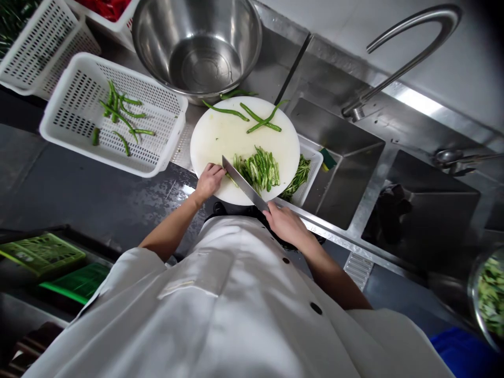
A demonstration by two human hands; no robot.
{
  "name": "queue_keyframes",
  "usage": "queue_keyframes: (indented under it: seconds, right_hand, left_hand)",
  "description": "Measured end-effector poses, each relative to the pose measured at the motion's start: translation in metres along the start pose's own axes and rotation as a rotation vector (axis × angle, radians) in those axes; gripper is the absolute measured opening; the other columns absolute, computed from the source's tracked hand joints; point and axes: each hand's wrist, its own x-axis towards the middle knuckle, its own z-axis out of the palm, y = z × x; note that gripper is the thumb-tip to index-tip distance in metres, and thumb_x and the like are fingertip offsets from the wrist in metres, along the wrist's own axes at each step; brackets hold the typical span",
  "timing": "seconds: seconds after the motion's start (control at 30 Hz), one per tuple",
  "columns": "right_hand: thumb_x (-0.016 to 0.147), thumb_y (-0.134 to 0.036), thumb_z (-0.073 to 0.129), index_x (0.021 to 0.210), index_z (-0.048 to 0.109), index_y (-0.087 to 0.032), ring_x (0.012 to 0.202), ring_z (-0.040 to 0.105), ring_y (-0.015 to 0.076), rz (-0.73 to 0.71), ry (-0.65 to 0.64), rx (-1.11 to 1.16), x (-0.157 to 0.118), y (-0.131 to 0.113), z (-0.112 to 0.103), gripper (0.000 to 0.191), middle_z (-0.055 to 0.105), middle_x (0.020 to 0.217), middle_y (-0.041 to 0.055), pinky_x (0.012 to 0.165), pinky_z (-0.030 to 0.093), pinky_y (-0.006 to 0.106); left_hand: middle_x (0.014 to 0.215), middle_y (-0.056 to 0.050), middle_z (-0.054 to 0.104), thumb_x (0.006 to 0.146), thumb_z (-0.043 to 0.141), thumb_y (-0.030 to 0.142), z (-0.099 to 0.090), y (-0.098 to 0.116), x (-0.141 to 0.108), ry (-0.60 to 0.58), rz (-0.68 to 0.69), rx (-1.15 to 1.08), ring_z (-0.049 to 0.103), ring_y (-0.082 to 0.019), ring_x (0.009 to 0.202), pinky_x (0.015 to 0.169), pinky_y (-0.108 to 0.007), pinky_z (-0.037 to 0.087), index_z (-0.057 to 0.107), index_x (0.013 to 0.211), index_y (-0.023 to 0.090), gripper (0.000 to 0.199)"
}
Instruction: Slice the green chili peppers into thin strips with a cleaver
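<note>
My right hand (286,224) is closed round the handle of a kitchen knife (246,186), whose blade slants across the near part of a round white cutting board (208,142). At the blade's tip my left hand (210,181) presses its curled fingers on the board, pinching a green chili pepper (231,179) that mostly hides under fingers and blade. Right of the blade lies a heap of sliced green chilies (260,169). Three whole chilies, one of them a long chili (226,110), rest on the board's far side.
A white perforated basket (114,168) with several chilies stands left. Behind the board is a steel bowl (197,58). A second basket (313,176) of cut chilies sits at the sink (338,178), under a curved faucet (417,47). A sponge (327,159) lies in the sink.
</note>
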Motion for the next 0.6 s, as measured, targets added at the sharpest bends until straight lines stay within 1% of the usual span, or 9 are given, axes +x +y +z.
queue_keyframes:
  seconds: [0.07,0.17,0.23,0.37,0.43,0.5,0.6]
  right_hand:
    - [0.115,-0.036,0.035,0.144,0.051,-0.014,0.104,0.074,0.0314,-0.015,0.03,0.031,0.017,-0.005,0.002,0.04,0.076,0.112,0.0181,0.08,0.045,0.033]
    - [0.115,-0.036,0.033,0.147,0.05,-0.014,0.107,0.073,0.0318,-0.019,0.063,0.06,0.037,-0.009,0.003,0.042,0.076,0.115,0.0193,0.082,0.045,0.033]
    - [0.115,-0.038,0.033,0.148,0.049,-0.015,0.107,0.073,0.0318,-0.021,0.065,0.056,0.038,-0.005,0.0,0.044,0.076,0.115,0.019,0.083,0.045,0.033]
    - [0.115,-0.04,0.035,0.148,0.051,-0.017,0.106,0.073,0.0321,-0.041,0.041,0.003,0.02,0.011,-0.013,0.044,0.076,0.114,0.0178,0.083,0.045,0.033]
    - [0.114,-0.04,0.035,0.146,0.052,-0.016,0.102,0.073,0.0322,-0.071,0.022,-0.017,0.019,0.015,-0.019,0.043,0.076,0.112,0.0177,0.08,0.045,0.033]
    - [0.114,-0.039,0.035,0.143,0.053,-0.015,0.098,0.074,0.0315,-0.108,0.017,-0.019,0.027,0.012,-0.022,0.041,0.076,0.111,0.0179,0.078,0.044,0.033]
    - [0.114,-0.034,0.036,0.137,0.055,-0.014,0.102,0.072,0.0295,-0.158,0.05,0.007,0.049,0.003,-0.024,0.036,0.076,0.113,0.0176,0.078,0.043,0.031]
  left_hand:
    - [0.106,-0.011,0.069,0.106,0.039,0.016,0.0,-0.001,0.0,-0.005,0.013,-0.007,0.059,-0.025,0.097,0.094,-0.045,0.053,0.072,0.111,0.021,0.033]
    - [0.11,-0.01,0.068,0.108,0.039,0.019,-0.003,-0.004,-0.002,0.036,-0.004,-0.022,0.059,-0.024,0.101,0.091,-0.041,0.055,0.072,0.112,0.022,0.033]
    - [0.111,-0.009,0.067,0.109,0.039,0.021,-0.005,-0.005,-0.005,0.067,-0.028,-0.012,0.059,-0.024,0.101,0.089,-0.04,0.055,0.072,0.111,0.022,0.033]
    - [0.105,-0.011,0.068,0.11,0.04,0.023,-0.007,-0.004,-0.01,0.086,-0.046,-0.004,0.059,-0.025,0.1,0.09,-0.042,0.054,0.073,0.109,0.021,0.033]
    - [0.106,-0.012,0.07,0.111,0.039,0.024,-0.005,-0.004,-0.011,0.101,-0.054,-0.043,0.059,-0.025,0.103,0.091,-0.041,0.055,0.073,0.111,0.021,0.034]
    - [0.108,-0.012,0.071,0.111,0.038,0.026,-0.003,-0.004,-0.012,0.126,-0.053,-0.077,0.06,-0.025,0.105,0.091,-0.04,0.055,0.074,0.113,0.021,0.036]
    - [0.107,-0.011,0.072,0.112,0.037,0.027,-0.002,-0.004,-0.013,0.16,-0.042,-0.094,0.061,-0.024,0.105,0.091,-0.039,0.056,0.074,0.111,0.021,0.038]
